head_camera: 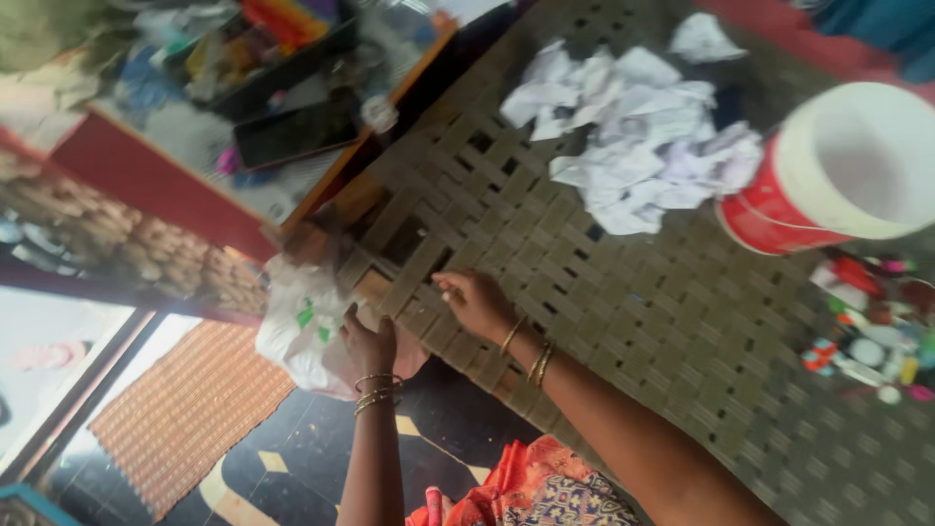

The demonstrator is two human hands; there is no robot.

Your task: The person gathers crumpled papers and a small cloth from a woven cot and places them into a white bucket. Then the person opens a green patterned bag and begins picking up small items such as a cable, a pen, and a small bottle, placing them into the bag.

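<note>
Two hands are working at the edge of a woven strap bed, next to a white plastic bag.

The left hand [368,343] is holding the top of the thin white plastic bag with green marks [304,331], its grip closed on the bag, which is hanging just off the corner of the grey-green woven strap bed [662,321]. The right hand [474,303] is lying on the bed's edge close to the bag, fingers loosely bent and holding nothing that shows. Both wrists are wearing gold bangles [376,393]. Farther up the bed, a pile of crumpled white paper [633,136] is sitting beside a red and white plastic bucket [838,170]. A black phone [297,131] is lying on the messy wooden surface [341,175] to the left.
</note>
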